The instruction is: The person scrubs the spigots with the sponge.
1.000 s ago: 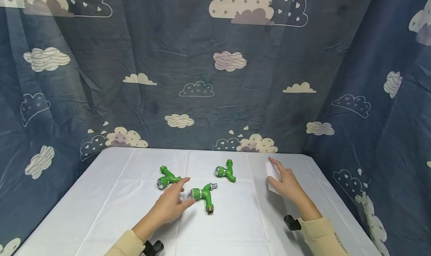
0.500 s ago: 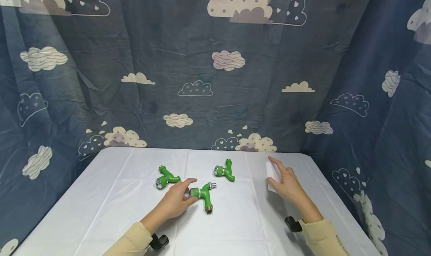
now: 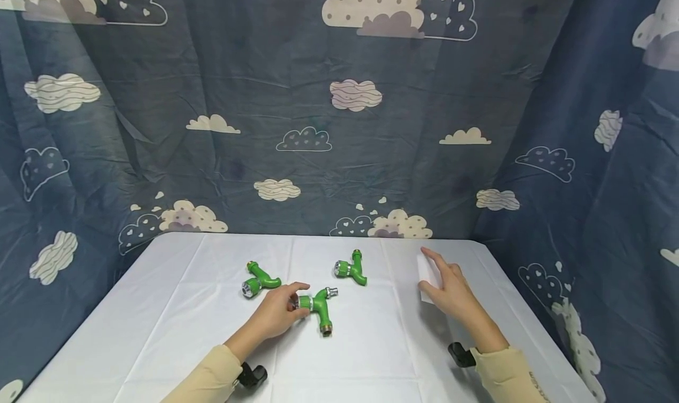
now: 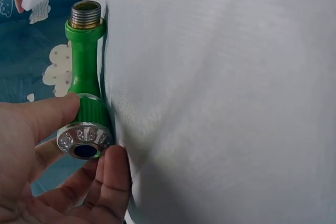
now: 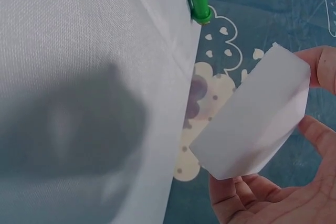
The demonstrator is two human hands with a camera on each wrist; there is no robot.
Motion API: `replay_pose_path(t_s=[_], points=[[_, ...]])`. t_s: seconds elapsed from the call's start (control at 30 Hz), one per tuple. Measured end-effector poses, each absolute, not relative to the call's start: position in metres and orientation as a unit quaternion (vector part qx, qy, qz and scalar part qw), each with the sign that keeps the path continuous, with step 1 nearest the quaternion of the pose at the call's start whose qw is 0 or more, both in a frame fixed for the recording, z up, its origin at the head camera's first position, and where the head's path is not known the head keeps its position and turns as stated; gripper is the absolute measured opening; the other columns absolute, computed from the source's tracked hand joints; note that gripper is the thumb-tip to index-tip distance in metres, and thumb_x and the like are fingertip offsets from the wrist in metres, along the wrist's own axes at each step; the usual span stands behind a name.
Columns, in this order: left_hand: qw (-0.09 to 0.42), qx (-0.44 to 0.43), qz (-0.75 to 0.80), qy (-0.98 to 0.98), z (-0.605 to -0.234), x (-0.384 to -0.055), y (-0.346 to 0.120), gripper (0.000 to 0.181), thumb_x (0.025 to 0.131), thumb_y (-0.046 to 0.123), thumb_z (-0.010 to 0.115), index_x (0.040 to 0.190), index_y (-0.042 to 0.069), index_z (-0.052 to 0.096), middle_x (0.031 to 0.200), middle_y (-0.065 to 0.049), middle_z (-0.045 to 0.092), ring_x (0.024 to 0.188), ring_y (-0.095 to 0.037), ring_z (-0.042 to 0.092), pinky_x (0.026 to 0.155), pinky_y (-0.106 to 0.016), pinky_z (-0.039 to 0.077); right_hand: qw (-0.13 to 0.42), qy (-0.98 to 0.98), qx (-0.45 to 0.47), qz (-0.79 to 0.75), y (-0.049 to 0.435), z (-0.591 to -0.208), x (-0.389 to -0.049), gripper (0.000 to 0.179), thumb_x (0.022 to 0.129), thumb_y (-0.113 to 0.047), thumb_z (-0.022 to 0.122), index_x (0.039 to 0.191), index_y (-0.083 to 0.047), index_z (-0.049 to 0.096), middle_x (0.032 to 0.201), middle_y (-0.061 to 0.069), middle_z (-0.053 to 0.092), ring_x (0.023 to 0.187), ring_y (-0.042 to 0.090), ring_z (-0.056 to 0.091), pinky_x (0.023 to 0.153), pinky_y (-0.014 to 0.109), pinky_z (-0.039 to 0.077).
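Note:
My left hand (image 3: 273,313) is at the knob end of the nearest green tap (image 3: 321,307), which lies on the white cloth. In the left wrist view the thumb lies on the ribbed green knob (image 4: 90,109) and the fingers curl by its chrome cap (image 4: 84,139). The threaded inlet of this tap points away from the hand. Off to the right, my right hand (image 3: 453,294) holds a white block (image 3: 428,273) above the table. Seen from the right wrist, thumb and fingers grip the edges of the block (image 5: 254,114).
Two more green taps lie farther back, one at the left (image 3: 261,280) and one near the middle (image 3: 354,269). A white cloth (image 3: 345,367) with fold lines covers the table. Behind it hangs a dark blue curtain (image 3: 254,96) with cloud prints.
My left hand has moved right and closed in around the knob end of the nearest tap. The right hand keeps its hold on the white block, almost unmoved. The head view has shifted slightly.

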State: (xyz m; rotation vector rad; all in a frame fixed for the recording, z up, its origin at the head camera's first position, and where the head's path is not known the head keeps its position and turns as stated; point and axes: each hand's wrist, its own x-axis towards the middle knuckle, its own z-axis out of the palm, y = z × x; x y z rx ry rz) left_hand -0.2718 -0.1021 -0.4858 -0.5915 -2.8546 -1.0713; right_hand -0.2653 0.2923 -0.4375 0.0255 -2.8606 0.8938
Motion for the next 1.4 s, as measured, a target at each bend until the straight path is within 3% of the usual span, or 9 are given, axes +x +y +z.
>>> replay_pose_path(t_s=[0.37,0.67,0.83,0.97,1.2,1.4], points=[[0.000,-0.164,-0.381,-0.910,-0.486,-0.275,-0.102,0.034,0.090,0.017,0.088,0.120,0.007,0.077,0.091,-0.001,0.063,0.079,-0.013,0.052,0.066,-0.026,0.044,0.072,-0.950,0.018,0.302,0.286,-0.439,-0.260,0.078,0.096,-0.022,0.067,0.166,-0.018,0.035,0.143,0.040,0.048,0.130,0.053,0.054,0.097,0.071,0.055],[-0.027,-0.109,-0.462,-0.880,-0.486,-0.275,-0.105,0.031,0.092,0.014,0.085,0.120,0.009,0.076,0.096,-0.003,0.066,0.075,-0.013,0.060,0.060,-0.024,0.048,0.080,-0.949,0.040,0.303,0.278,-0.439,-0.255,0.076,0.096,-0.022,0.073,0.164,-0.019,0.040,0.141,0.038,0.052,0.130,0.050,0.055,0.101,0.071,0.052],[-0.028,-0.092,-0.496,-0.863,-0.489,-0.275,-0.107,0.030,0.093,0.015,0.084,0.121,0.008,0.077,0.103,-0.007,0.069,0.088,-0.013,0.067,0.071,-0.027,0.060,0.087,-0.949,0.055,0.298,0.269,-0.437,-0.252,0.075,0.098,-0.022,0.074,0.165,-0.020,0.040,0.139,0.037,0.052,0.127,0.049,0.056,0.100,0.071,0.053],[-0.058,-0.085,-0.571,-0.814,-0.489,-0.275,-0.107,0.036,0.094,0.009,0.082,0.128,0.000,0.074,0.109,-0.014,0.066,0.088,-0.016,0.075,0.079,-0.028,0.068,0.095,-0.949,0.069,0.291,0.261,-0.434,-0.248,0.075,0.098,-0.022,0.075,0.165,-0.020,0.040,0.136,0.033,0.053,0.121,0.044,0.058,0.098,0.069,0.054],[-0.083,-0.076,-0.669,-0.735,-0.478,-0.273,-0.104,0.044,0.096,0.002,0.078,0.136,-0.010,0.065,0.104,-0.012,0.063,0.089,-0.017,0.076,0.089,-0.032,0.067,0.118,-0.943,0.105,0.294,0.240,-0.425,-0.239,0.077,0.097,-0.022,0.077,0.165,-0.026,0.042,0.132,0.029,0.055,0.114,0.040,0.062,0.097,0.065,0.055],[-0.100,-0.073,-0.711,-0.693,-0.464,-0.266,-0.100,0.040,0.098,0.000,0.075,0.133,-0.010,0.059,0.101,-0.009,0.069,0.091,-0.021,0.080,0.097,-0.043,0.066,0.149,-0.931,0.154,0.296,0.220,-0.418,-0.230,0.075,0.095,-0.020,0.079,0.162,-0.031,0.047,0.133,0.023,0.056,0.115,0.033,0.061,0.091,0.055,0.056]])
